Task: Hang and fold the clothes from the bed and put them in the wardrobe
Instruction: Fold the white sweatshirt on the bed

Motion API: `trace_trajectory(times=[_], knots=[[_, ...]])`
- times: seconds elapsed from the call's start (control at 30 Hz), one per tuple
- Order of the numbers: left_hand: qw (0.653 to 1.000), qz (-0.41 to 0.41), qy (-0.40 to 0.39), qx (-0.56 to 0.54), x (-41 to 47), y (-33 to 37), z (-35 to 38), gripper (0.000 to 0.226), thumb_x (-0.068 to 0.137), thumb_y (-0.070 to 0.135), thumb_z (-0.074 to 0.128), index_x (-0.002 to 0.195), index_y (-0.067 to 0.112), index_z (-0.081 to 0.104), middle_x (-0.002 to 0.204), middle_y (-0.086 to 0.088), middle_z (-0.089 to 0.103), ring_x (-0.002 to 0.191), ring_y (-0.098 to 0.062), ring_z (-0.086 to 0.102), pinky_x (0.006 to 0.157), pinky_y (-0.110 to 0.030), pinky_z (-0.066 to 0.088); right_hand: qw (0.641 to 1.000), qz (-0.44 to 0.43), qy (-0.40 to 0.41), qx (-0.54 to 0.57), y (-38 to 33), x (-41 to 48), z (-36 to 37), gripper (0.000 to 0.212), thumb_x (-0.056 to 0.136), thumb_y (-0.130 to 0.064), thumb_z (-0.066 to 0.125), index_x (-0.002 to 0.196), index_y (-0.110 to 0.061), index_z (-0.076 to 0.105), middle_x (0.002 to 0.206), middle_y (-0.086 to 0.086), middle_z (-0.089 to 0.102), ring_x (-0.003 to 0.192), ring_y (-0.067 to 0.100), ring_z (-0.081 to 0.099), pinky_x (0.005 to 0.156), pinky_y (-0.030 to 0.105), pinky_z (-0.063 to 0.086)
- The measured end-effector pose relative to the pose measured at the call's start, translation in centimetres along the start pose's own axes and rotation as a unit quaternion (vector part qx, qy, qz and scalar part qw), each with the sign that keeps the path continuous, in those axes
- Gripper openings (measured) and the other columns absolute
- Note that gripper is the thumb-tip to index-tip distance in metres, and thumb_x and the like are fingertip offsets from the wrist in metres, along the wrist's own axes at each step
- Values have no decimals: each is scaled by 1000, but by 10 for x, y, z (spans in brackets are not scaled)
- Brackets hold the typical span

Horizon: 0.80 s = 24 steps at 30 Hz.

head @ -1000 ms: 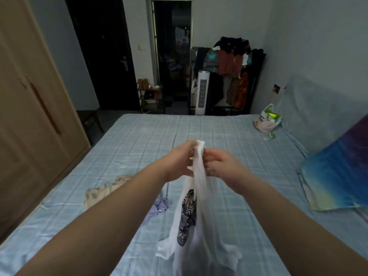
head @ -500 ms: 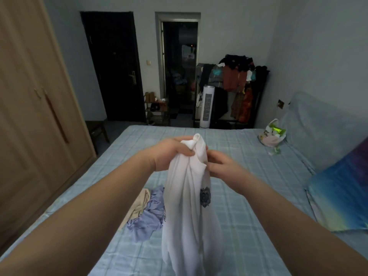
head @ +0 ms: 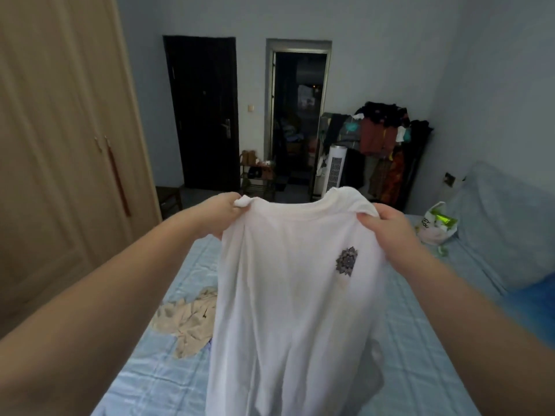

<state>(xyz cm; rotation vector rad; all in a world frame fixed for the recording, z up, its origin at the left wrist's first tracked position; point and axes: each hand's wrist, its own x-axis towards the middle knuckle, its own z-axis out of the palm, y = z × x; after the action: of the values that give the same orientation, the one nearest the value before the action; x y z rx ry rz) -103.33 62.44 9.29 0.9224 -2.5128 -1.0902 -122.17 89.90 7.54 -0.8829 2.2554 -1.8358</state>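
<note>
Shirt (head: 288, 295), bunched between both hands half a second ago, now hangs spread above the bed (head: 420, 355), left hand (head: 222, 214) and right hand (head: 387, 226) fingers pinching its shoulders; ready, I judge, for folding or hanging.

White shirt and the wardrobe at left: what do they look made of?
White shirt: thin, soft, matte fabric, likely cotton knit; it drapes limply and wrinkles. Wardrobe: light wood or wood-look laminate with a smooth satin finish; grain is too faint to tell which.

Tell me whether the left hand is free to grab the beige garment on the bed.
Probably not yet: the left hand is gripping one shoulder of the white shirt, which hangs beside the beige garment.
</note>
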Motion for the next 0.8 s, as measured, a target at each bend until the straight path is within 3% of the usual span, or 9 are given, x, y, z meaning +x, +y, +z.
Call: trace_trajectory(times=[0.13,0.3,0.4,0.5,0.57,0.6,0.67,0.8], knots=[[988,49,110,97,4,-21,-9,15,99,32,52,101,21,62,102,-4,66,86,-18,59,67,-32,43,996,-14,-1,-89,-2,5,-4,23,94,-21,58,94,2,59,82,12,58,77,23,52,69,35,38],[973,36,219,60,-14,-42,-3,16,98,22,38,90,22,51,82,-3,59,78,-25,57,66,-40,46,939,-35,30,-342,-14,-20,-6,27,88,-47,61,83,-22,53,77,0,61,71,18,57,57,32,40],[966,30,241,86,-29,-50,7,14,98,17,35,91,21,46,79,-3,56,70,-20,53,62,-41,44,947,-32,-13,-320,-15,-35,-11,28,83,-44,72,84,-18,61,76,1,63,71,20,60,62,37,45],[965,75,251,29,-35,-56,11,15,102,24,38,91,22,49,82,-1,59,73,-18,58,71,-49,54,973,23,-106,-203,-15,-52,-22,29,85,-40,72,82,-13,63,79,0,58,74,19,53,64,31,37],[960,115,257,6,-39,-60,11,15,103,29,40,93,25,51,82,4,60,76,-17,60,73,-51,56,993,63,-69,-75,-9,-64,-29,25,85,-40,70,86,-16,65,89,8,59,89,17,52,76,34,39],[956,137,258,6,-42,-59,10,16,103,30,40,93,27,51,82,6,60,76,-16,59,72,-51,56,997,52,-44,-43,-5,-70,-33,30,84,-46,70,85,-16,64,87,12,56,86,18,50,76,35,37],[949,178,261,10,-51,-56,9,17,103,31,39,92,28,52,83,6,59,77,-14,57,69,-48,54,997,8,6,-76,3,-84,-36,36,81,-55,62,76,-20,54,73,2,44,72,15,41,66,36,30],[924,233,297,53,-61,-52,12,17,101,23,40,96,21,56,87,1,59,83,-21,51,70,-48,46,967,-68,149,-196,20,-116,-38,26,94,-41,47,78,-21,47,66,-6,43,65,12,38,64,33,31]])
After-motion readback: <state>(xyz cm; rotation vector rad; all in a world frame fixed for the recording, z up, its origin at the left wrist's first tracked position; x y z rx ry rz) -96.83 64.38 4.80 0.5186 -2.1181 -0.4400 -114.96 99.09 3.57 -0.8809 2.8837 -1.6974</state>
